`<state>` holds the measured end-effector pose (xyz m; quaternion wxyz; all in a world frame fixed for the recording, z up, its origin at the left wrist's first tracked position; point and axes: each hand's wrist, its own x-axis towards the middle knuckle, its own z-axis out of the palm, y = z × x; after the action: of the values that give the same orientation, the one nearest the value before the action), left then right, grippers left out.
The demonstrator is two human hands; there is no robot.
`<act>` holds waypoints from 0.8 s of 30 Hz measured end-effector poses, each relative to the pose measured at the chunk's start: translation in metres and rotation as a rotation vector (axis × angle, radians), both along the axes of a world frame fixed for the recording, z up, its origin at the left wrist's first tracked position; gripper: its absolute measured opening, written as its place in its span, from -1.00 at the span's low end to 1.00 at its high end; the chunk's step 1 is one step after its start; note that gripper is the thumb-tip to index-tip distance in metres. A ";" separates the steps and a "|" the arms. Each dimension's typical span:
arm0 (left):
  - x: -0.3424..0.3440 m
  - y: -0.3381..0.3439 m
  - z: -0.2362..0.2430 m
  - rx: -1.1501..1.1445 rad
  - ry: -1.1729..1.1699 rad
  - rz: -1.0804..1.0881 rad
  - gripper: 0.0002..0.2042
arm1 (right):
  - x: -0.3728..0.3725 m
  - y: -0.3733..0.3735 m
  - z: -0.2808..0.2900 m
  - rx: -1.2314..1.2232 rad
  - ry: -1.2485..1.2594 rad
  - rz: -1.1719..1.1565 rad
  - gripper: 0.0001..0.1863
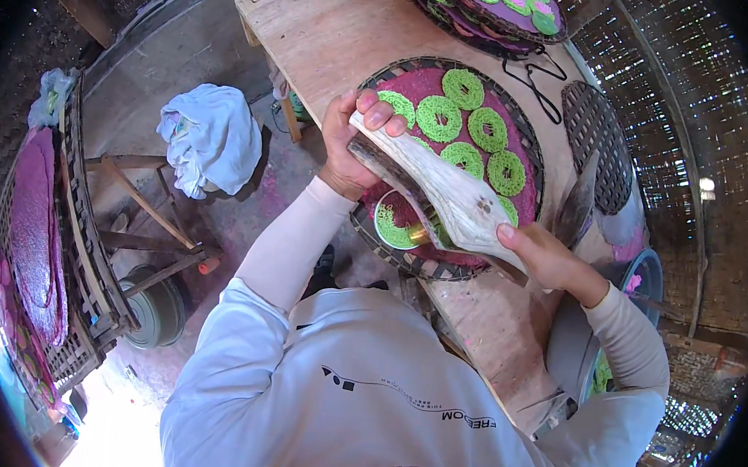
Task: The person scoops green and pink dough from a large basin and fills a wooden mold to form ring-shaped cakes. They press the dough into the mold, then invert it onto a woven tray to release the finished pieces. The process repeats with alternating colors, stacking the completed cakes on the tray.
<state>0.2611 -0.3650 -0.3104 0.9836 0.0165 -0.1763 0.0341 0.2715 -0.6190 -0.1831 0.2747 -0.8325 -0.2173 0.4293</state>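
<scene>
Both hands grip a long, pale wooden press (454,183) made of two thick pieces, one above the other. My left hand (350,142) is wrapped round its narrow upper-left end. At the broad lower-right end, my right hand (544,257) is closed with the thumb on top. A brass-coloured part (420,235) peeks out below the wood. Under the press lies a round woven tray (536,153) with a pink-purple covering, carrying several green rings of stringy dough (463,90). A thin-rimmed round piece with green strands (394,228) sits at the tray's near left; the press partly hides it.
The tray rests on a wooden table (318,29). More loaded trays (512,11) are stacked at the back. To the right stand a grey tub (569,331) and a dark woven panel (597,136). A white cloth bundle (213,138) and a rack (91,242) are on the left.
</scene>
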 end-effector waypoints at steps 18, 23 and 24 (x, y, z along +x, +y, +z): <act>-0.012 0.043 0.011 0.036 0.050 0.067 -0.72 | -0.012 0.034 -0.018 -0.042 -0.076 -0.036 -0.24; -0.012 0.024 -0.006 -0.036 0.136 0.024 -0.73 | -0.011 0.020 -0.013 -0.112 -0.003 -0.086 -0.25; -0.007 0.021 -0.007 -0.041 0.150 0.015 -0.71 | -0.010 0.016 -0.012 -0.114 -0.005 -0.099 -0.25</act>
<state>0.2542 -0.3438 -0.3176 0.9939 0.0001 -0.1014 0.0438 0.2616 -0.6026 -0.1950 0.2472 -0.8576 -0.1521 0.4246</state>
